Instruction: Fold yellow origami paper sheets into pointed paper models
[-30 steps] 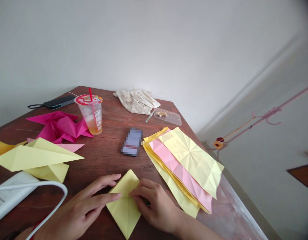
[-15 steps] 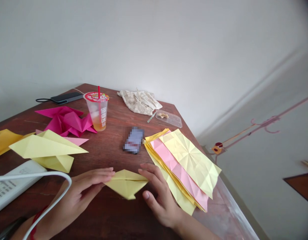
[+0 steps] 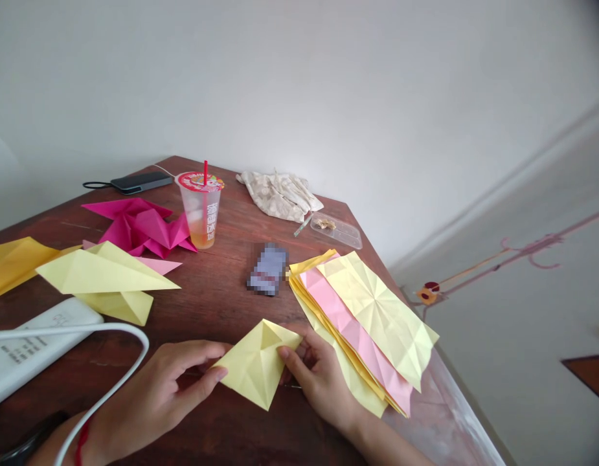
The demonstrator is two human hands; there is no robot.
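A small folded piece of yellow origami paper (image 3: 258,369), diamond-shaped with creases meeting near its middle, is held over the table close to me. My left hand (image 3: 170,388) pinches its left corner, thumb in front and fingers behind. On the right side, my right hand (image 3: 316,372) grips the other corner with the thumb on the front face; its fingers are partly hidden behind the paper. Just right of that hand lies a stack of creased yellow, orange and pink paper sheets (image 3: 379,304).
Folded yellow paper (image 3: 105,275), orange paper (image 3: 17,259) and magenta paper (image 3: 146,226) lie left. Behind are a drink cup (image 3: 202,210), a phone (image 3: 269,268), a cloth (image 3: 277,194) and a plastic tray (image 3: 348,233). A white power bank (image 3: 41,349) and cable (image 3: 134,330) sit near left.
Both hands have taken hold of the yellow paper's corners. The paper has been lifted and tilted, so its creased face shows. The view has shifted slightly left.
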